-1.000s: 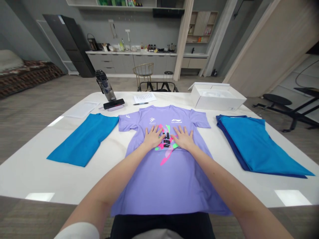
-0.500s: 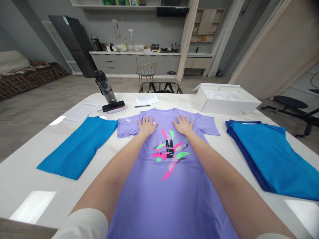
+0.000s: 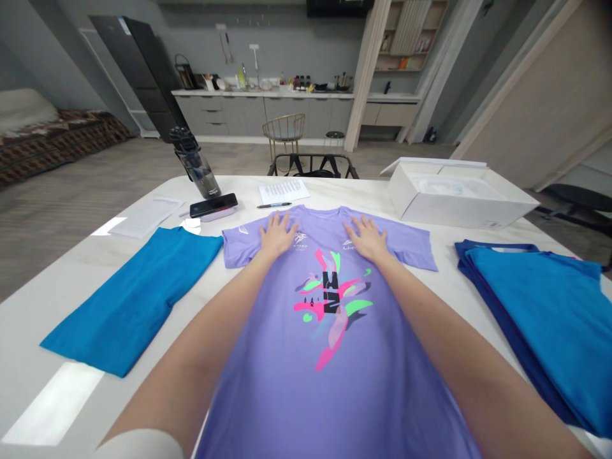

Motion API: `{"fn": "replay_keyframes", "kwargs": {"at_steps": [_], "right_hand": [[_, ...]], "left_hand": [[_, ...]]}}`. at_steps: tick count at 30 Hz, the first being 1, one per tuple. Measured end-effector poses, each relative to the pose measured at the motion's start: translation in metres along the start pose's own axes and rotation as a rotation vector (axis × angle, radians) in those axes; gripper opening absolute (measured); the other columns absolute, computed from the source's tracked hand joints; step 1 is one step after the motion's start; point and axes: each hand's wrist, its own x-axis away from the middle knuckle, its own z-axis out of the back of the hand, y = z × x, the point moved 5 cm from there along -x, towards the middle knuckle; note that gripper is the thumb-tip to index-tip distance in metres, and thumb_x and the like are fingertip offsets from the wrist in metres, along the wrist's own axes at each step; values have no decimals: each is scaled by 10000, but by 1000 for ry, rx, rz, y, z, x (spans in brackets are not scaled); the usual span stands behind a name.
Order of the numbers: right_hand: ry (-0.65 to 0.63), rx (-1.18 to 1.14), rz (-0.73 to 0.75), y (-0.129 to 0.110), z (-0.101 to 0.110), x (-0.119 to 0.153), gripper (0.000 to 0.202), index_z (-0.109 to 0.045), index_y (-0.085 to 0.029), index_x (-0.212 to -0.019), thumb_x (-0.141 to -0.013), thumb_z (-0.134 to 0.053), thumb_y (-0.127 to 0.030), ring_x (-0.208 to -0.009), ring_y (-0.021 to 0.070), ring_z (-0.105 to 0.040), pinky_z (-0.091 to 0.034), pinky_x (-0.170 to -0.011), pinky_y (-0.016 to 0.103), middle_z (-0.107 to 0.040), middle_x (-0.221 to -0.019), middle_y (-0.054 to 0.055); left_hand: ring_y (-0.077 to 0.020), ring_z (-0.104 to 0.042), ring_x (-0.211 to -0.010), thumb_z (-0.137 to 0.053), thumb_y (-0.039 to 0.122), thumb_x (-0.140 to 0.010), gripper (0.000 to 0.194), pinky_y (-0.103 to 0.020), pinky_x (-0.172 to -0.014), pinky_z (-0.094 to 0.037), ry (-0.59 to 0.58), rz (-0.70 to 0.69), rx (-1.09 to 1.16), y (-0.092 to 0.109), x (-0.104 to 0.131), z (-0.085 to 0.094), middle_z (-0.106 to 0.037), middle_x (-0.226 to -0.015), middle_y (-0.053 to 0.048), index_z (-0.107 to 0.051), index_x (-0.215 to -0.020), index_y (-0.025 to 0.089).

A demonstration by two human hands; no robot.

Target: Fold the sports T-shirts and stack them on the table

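A purple T-shirt [image 3: 296, 357] with a pink, green and black print lies spread out, its collar toward the far side of the table and its lower part running off the bottom of the view. My left hand [image 3: 278, 236] rests on its left shoulder area, fingers spread. On the opposite shoulder area my right hand [image 3: 367, 239] presses down, also with its fingers apart. Neither hand grips the cloth. To the left lies a folded blue garment [image 3: 138, 293]. At the right, a blue folded garment [image 3: 540, 306] sits on top of dark blue cloth [image 3: 492, 331].
On the white table [image 3: 201, 284] stand a water bottle [image 3: 201, 169] and an open white box [image 3: 449, 201]. A phone [image 3: 213, 205], a pen [image 3: 274, 205], a printed sheet [image 3: 284, 190] and white papers [image 3: 143, 218] lie toward the back. Beyond is a chair [image 3: 313, 167].
Both hands have slid outward and slightly up toward the shirt's shoulders, showing the small white chest prints. The view has moved closer and tilted a little downward.
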Motion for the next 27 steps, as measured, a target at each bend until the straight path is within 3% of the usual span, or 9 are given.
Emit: {"fn": "replay_keyframes", "kwargs": {"at_steps": [3, 6, 11, 16, 19, 22, 25, 27], "right_hand": [[128, -10, -140, 49, 17, 6, 774, -330, -252, -1621, -1012, -117, -680, -1565, 352, -173, -134, -1197, 718, -207, -1714, 102], [15, -9, -255, 97, 13, 7, 761, -379, -200, -1596, -1025, -122, -631, -1537, 365, -254, -163, -1190, 719, -289, -1683, 137], [-76, 27, -317, 129, 2, 6, 841, -298, -297, -1636, -964, -100, -763, -1568, 395, -133, -42, -1176, 766, -157, -1728, 56], [-142, -13, -362, 133, 8, 1, 870, -246, -351, -1649, -928, -70, -805, -1574, 416, -57, 1, -1186, 747, -98, -1735, 11], [-187, -20, -369, 136, 14, -4, 830, -261, -392, -1638, -935, -54, -784, -1571, 414, -86, -50, -1185, 753, -112, -1732, -5], [-235, 43, -365, 135, 13, -6, 855, -237, -415, -1639, -901, -155, -839, -1565, 437, -98, -93, -1162, 787, -100, -1734, -4], [-238, 112, -351, 130, 10, -6, 954, -171, -392, -1655, -849, -249, -895, -1557, 477, -61, -80, -1113, 844, -54, -1740, 28], [-214, 132, -318, 125, 9, -6, 965, -160, -385, -1658, -847, -245, -900, -1553, 488, -62, -71, -1100, 855, -56, -1741, 44]], "left_hand": [[-332, -243, -1563, -186, 550, -1034, 680, -605, -1226, -260, 67, 86, 9, -37, 0, 13, -216, -1709, -133, -308, -1619, 226], [-312, -311, -1537, -233, 463, -1035, 637, -554, -1241, -255, -2, 51, -88, -66, 0, 13, -352, -1649, -177, -428, -1553, 148], [-353, -168, -1580, -218, 635, -999, 685, -741, -1205, -69, -60, 94, -181, -92, 3, 10, -213, -1715, -45, -358, -1597, 330], [-370, -104, -1588, -195, 741, -949, 784, -766, -1187, -31, -107, 106, -190, -98, 0, 14, -133, -1727, -28, -272, -1629, 358], [-380, -99, -1587, -193, 757, -939, 812, -767, -1186, -44, -139, 113, -198, -101, -7, 16, -123, -1728, -39, -262, -1635, 343], [-385, -117, -1584, -203, 752, -943, 819, -764, -1187, -69, -154, 125, -218, -101, -11, 18, -138, -1725, -63, -263, -1637, 321], [-374, -155, -1580, -210, 672, -986, 773, -736, -1207, -56, -118, 103, -251, -81, -8, 18, -177, -1715, -108, -297, -1630, 254], [-344, -178, -1580, -199, 574, -1024, 721, -684, -1238, -54, -33, 25, -261, -53, -1, 19, -201, -1708, -132, -309, -1624, 191]]}}
